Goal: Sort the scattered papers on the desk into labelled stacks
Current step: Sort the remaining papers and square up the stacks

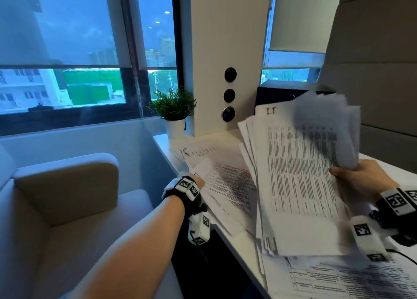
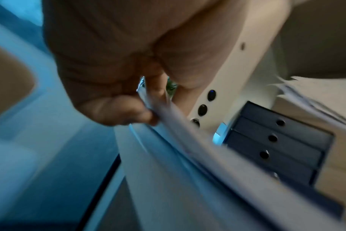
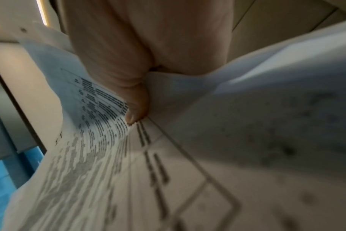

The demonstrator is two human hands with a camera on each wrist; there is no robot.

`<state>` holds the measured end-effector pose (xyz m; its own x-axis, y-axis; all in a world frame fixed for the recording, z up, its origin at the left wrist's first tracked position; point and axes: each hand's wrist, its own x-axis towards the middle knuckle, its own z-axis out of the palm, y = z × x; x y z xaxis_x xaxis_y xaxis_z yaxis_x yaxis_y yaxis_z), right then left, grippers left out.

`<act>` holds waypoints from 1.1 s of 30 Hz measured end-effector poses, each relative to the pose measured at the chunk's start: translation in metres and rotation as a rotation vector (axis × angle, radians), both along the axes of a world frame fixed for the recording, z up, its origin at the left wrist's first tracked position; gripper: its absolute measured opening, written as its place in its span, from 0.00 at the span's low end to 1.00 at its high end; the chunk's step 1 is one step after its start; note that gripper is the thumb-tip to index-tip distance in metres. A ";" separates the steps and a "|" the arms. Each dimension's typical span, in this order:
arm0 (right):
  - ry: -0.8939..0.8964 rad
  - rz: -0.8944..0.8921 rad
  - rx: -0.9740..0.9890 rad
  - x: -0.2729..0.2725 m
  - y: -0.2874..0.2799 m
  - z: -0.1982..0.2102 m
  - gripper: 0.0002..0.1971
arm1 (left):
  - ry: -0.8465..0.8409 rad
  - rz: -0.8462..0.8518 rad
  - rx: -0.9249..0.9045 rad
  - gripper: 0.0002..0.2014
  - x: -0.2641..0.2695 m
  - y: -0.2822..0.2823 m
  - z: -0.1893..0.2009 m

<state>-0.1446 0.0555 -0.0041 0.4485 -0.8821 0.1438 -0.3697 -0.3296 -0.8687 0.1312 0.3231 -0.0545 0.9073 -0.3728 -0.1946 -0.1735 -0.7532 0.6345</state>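
The person stands at a white desk (image 1: 237, 240) strewn with printed papers. The right hand (image 1: 363, 179) grips a thick sheaf (image 1: 300, 186) of table-printed sheets, held up above the desk and tilted, fanned at its far edge; the top sheet bears a handwritten "IT" near its upper corner. The hand also holds a few sheets (image 1: 331, 127) curled upward, which are blurred. In the right wrist view the thumb (image 3: 136, 106) presses on the printed face while paper bends away on both sides.

The left hand (image 1: 198, 180) is at the desk's left edge, mostly hidden behind its wrist device in the head view. In the left wrist view its fingers (image 2: 128, 112) are curled and pinch the edge of a sheet (image 2: 180, 125) from the papers lying there.

More papers (image 1: 228, 181) lie loose on the desk between the hands, some overhanging the edge, and another printed sheet (image 1: 338, 278) lies nearest the person, under the sheaf.

A potted plant (image 1: 173, 109) stands at the desk's far corner beside a white pillar (image 1: 228, 50). A dark drawer unit (image 2: 277, 140) sits behind the sheaf. A beige armchair (image 1: 63, 197) stands to the left, below the window (image 1: 67, 50).
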 end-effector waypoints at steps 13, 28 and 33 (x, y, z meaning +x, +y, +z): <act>-0.065 -0.191 -0.159 -0.018 -0.015 0.002 0.15 | -0.361 0.140 -0.617 0.06 0.016 -0.017 0.035; -0.026 -0.067 0.013 -0.015 -0.018 -0.015 0.11 | 0.078 0.285 -0.458 0.33 0.023 -0.023 0.014; 0.030 -0.024 0.005 0.004 -0.022 -0.023 0.08 | 0.117 0.160 -0.226 0.14 0.039 -0.031 0.007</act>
<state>-0.1405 0.0337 -0.0275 0.4311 -0.8934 0.1263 -0.4036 -0.3161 -0.8586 0.1704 0.2924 -0.0480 0.9343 -0.2729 -0.2294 0.0200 -0.6024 0.7980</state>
